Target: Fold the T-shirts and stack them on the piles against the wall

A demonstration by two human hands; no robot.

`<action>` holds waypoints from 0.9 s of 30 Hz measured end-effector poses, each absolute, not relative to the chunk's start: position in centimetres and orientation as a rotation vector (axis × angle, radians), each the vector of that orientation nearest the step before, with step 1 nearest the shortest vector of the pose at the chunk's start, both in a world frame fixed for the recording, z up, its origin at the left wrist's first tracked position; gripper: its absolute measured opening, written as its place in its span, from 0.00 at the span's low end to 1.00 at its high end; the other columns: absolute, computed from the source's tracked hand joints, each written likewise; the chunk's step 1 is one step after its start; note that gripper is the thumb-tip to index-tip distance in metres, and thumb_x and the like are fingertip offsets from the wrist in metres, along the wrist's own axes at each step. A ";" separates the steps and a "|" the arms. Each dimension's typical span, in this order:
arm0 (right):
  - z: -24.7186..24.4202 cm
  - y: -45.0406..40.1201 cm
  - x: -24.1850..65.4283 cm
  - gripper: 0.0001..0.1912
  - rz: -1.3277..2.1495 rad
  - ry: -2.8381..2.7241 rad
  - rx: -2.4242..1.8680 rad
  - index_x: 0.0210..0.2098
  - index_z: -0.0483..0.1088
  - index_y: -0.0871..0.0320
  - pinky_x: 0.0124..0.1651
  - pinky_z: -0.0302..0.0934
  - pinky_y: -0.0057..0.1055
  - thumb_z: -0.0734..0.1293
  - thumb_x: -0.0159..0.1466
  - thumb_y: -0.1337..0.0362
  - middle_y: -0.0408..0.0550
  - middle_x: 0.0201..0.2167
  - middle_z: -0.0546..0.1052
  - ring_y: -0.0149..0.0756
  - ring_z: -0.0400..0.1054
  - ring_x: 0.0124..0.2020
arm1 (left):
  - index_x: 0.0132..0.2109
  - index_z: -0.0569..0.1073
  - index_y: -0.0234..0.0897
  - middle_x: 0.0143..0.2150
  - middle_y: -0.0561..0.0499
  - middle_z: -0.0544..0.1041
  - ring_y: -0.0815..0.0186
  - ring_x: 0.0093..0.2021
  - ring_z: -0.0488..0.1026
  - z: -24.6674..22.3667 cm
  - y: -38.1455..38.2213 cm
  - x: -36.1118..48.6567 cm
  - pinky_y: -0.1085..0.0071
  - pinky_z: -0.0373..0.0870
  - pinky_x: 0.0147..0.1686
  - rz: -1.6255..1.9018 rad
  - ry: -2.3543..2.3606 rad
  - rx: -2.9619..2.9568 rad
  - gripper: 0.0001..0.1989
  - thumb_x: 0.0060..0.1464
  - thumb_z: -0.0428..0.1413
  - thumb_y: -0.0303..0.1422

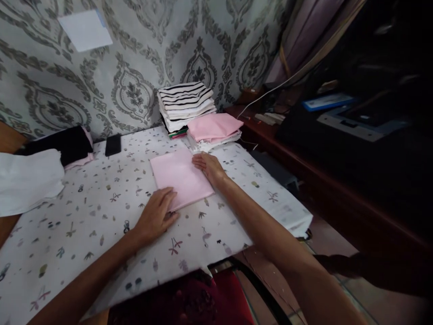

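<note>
A pale pink folded cloth lies flat as a neat square on the patterned tablecloth. My left hand rests at its near left corner, fingers on the fabric and thumb spread off by the front edge. Along the right side of the square, my right hand lies with its fingers stretched over the cloth. Both hands are open and touch the cloth without lifting it. Just behind stands a pile topped with pink folded fabric, white layers under it. Next to that rises a taller stack of striped and white folded clothes.
Flower-printed cloth covers the table. A black phone lies near the wall. White fabric and a black folded garment are at the left. A dark wooden desk borders the right, with a white cable above it.
</note>
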State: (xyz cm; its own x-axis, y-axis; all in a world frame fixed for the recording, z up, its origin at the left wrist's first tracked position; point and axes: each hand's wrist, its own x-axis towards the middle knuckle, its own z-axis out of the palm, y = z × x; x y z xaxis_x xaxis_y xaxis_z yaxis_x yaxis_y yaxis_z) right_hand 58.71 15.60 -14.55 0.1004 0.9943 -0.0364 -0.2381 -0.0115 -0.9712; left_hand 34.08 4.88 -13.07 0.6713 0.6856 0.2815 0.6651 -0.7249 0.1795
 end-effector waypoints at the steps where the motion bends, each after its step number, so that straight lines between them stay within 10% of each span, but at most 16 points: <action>1: -14.5 15.6 58.8 0.22 1.197 -0.997 -1.133 0.37 0.73 0.58 0.50 0.68 0.39 0.62 0.66 0.45 0.53 0.39 0.80 0.39 0.75 0.43 | 0.58 0.65 0.35 0.58 0.39 0.70 0.54 0.58 0.66 -13.0 4.9 33.9 0.54 0.65 0.57 0.559 1.182 2.815 0.20 0.63 0.52 0.39; 12: -12.8 5.8 62.1 0.28 0.358 -2.167 -1.315 0.64 0.61 0.52 0.62 0.57 0.51 0.66 0.64 0.60 0.56 0.67 0.61 0.51 0.55 0.66 | 0.47 0.68 0.38 0.44 0.46 0.71 0.58 0.43 0.67 -12.6 4.7 34.2 0.61 0.69 0.43 0.629 1.100 2.910 0.06 0.63 0.50 0.29; 19: -13.0 0.8 63.1 0.12 -0.091 -2.242 -1.289 0.42 0.73 0.57 0.43 0.63 0.39 0.58 0.70 0.66 0.53 0.38 0.73 0.42 0.66 0.40 | 0.48 0.68 0.38 0.45 0.46 0.71 0.59 0.44 0.67 -13.0 4.6 34.2 0.60 0.69 0.45 0.683 1.113 2.896 0.07 0.64 0.48 0.30; 27: -13.3 -0.3 62.4 0.15 -0.148 -2.371 -1.470 0.52 0.70 0.57 0.42 0.60 0.38 0.57 0.70 0.66 0.52 0.35 0.72 0.41 0.65 0.36 | 0.50 0.69 0.39 0.46 0.45 0.71 0.57 0.46 0.67 -12.8 4.5 34.2 0.58 0.69 0.47 0.633 1.127 2.881 0.09 0.65 0.48 0.31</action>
